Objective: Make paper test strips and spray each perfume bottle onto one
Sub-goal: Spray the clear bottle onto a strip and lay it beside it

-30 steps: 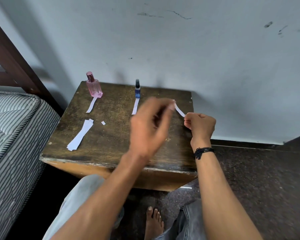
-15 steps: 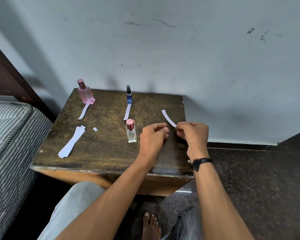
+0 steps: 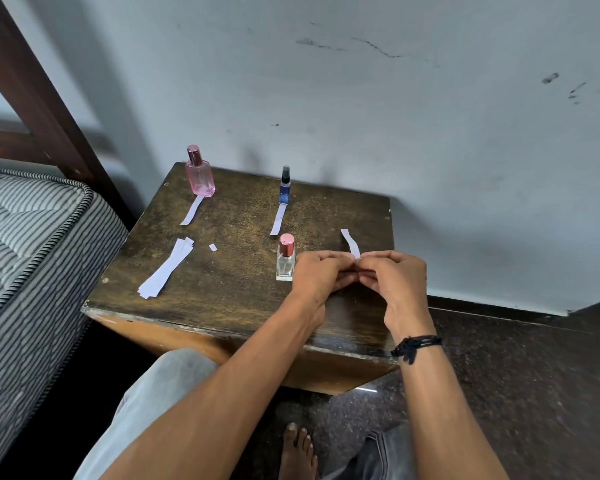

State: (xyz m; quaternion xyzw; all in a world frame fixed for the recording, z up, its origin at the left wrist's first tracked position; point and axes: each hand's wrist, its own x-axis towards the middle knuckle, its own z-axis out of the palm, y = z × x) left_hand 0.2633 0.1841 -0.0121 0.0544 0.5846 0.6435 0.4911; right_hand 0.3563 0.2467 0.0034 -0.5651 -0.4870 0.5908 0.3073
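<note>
Pinching the low end of a thin white paper strip [image 3: 350,242], the left hand [image 3: 321,275] and the right hand [image 3: 395,282] meet tip to tip over the right part of the table [image 3: 222,299]. The fingers [image 3: 329,259] of both hands are curled in tight, and the strip pokes up from between them and bends a little toward the wall [image 3: 361,116]. A black band [image 3: 416,344] sits on the right wrist.

Just beside the left hand stands a small clear bottle [image 3: 285,261] with a red cap, upright. I cannot tell if the hand touches it. At the back of the table a pink bottle [image 3: 200,176] stands on the left and a thin blue bottle [image 3: 284,187] stands near the middle. A strip [image 3: 192,211] lies flat in front of the pink one, and another strip [image 3: 278,220] lies in front of the blue one. Each strip reaches right up to its bottle. A pile of strips [image 3: 167,270] lies near the left edge, with a tiny scrap [image 3: 213,248] near it.

The table is dark, worn wood. A striped mattress [image 3: 32,237] is on the left with a dark wood bed frame [image 3: 32,91] behind it. The wall is pale with some dark marks. The floor [image 3: 516,375] is dark and speckled, and a bare foot [image 3: 297,452] rests on it.
</note>
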